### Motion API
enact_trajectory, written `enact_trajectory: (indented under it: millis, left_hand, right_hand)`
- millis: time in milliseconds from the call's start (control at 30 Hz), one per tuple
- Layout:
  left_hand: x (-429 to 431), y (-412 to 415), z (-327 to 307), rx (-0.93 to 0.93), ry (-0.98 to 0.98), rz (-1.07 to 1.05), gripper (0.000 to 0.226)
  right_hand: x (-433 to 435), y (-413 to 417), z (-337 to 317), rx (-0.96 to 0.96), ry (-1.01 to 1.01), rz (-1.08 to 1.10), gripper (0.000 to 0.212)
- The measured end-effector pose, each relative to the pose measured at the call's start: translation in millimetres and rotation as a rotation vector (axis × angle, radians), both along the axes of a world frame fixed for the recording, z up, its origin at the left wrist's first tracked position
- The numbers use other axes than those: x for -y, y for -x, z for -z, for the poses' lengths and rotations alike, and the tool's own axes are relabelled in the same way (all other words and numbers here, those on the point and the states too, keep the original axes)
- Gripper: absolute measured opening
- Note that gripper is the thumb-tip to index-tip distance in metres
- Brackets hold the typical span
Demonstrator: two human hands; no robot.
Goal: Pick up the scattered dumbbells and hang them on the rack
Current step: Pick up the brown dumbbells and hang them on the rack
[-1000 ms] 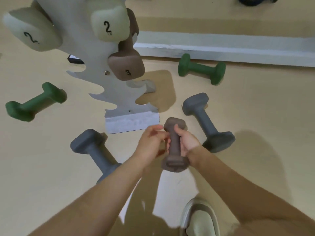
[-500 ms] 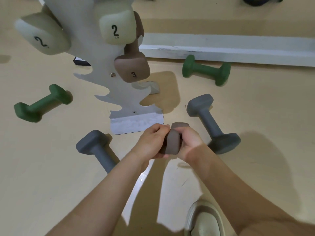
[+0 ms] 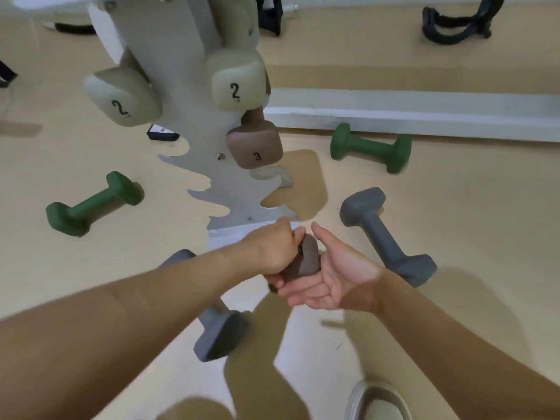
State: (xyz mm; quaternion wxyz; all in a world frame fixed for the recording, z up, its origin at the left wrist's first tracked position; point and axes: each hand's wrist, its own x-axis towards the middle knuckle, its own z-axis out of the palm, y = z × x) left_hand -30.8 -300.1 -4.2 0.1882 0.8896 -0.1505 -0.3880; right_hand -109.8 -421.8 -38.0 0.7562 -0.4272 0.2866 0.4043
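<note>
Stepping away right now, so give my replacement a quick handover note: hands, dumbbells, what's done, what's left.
Hands: the left hand grips the held brown dumbbell near the foot of the rack. The right hand is open, palm up, fingers against that dumbbell.
On the rack: left pale dumbbell and right pale dumbbell, both marked 2, and the hung brown dumbbell, marked 3.
On the floor: left green dumbbell, right green dumbbell, left grey dumbbell, right grey dumbbell.
Done: three hung.
Left: hang the held one, then the four on the floor.
</note>
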Motion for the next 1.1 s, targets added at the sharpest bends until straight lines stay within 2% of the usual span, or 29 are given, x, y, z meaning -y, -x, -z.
enact_trajectory:
  millis: [67, 167, 300, 367, 433, 467, 533, 600, 667, 767, 967, 1100]
  left_hand:
    - [-14, -2, -13, 0.096, -0.105, 0.143, 0.044]
    - [-47, -8, -39, 0.228, -0.15, 0.163, 0.049]
    - [-85, -6, -83, 0.277, -0.08, 0.064, 0.046]
    - [-101, 0, -99, 0.345, -0.068, 0.132, 0.04]
    - [-116, 5, -108, 0.367, 0.01, 0.14, 0.036]
    - [-123, 6, -110, 0.333, 0.088, 0.075, 0.036]
    - [-136, 4, -110, 0.186, 0.317, -0.185, 0.036]
    - [-149, -1, -110, 0.067, 0.436, -0.381, 0.036]
    - [-162, -4, -107, -0.023, 0.422, -0.413, 0.046]
    - [-171, -9, -101, -0.097, 0.368, -0.409, 0.067]
    - [-175, -22, -99, -0.195, 0.744, -0.624, 0.047]
    - [-176, -44, -100, -0.226, 0.893, -0.779, 0.046]
  right_hand:
    - [-12, -5, -8, 0.028, -0.016, -0.073, 0.101]
    - [-32, -20, -26, 0.051, -0.065, -0.122, 0.094]
    - [-64, -33, -52, 0.122, -0.164, -0.127, 0.08]
    - [-84, -36, -64, 0.12, -0.265, -0.107, 0.066]
    - [-98, -39, -74, 0.179, -0.307, -0.109, 0.052]
    - [-104, -41, -79, 0.219, -0.294, -0.109, 0.045]
    - [-110, -43, -87, 0.284, -0.224, -0.09, 0.038]
    - [-115, -42, -94, 0.383, -0.093, -0.078, 0.041]
    - [-121, -42, -105, 0.522, 0.071, -0.081, 0.039]
    - [-131, -44, -119, 0.622, 0.146, -0.052, 0.034]
    - [-154, -65, -130, 0.846, 0.443, -0.15, 0.028]
    - [-162, -79, -132, 0.905, 0.478, -0.071, 0.027]
